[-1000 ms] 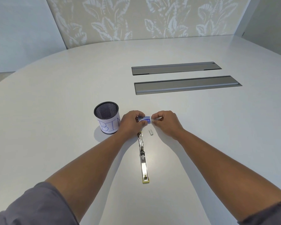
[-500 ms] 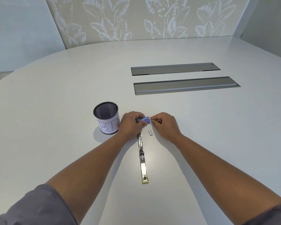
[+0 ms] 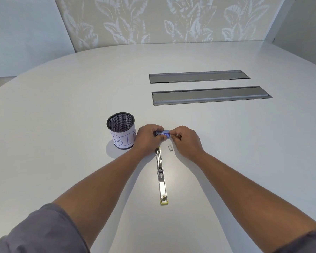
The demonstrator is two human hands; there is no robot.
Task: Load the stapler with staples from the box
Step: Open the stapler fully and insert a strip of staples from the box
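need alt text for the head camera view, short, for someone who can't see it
Two bare hands, left hand and right hand, hold a small blue staple box between them above a white table. Just below lies a stapler opened out flat, a loose strip of staples beside it. A black mesh cup labelled BIN stands to the left.

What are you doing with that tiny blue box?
A person holds the small blue staple box between both hands, the left hand and the right hand, just above the white table. The stapler lies swung open flat on the table below the hands, not yet loaded as far as can be seen. A small strip of staples lies on the table beside it. A mesh cup labelled BIN stands to the left.
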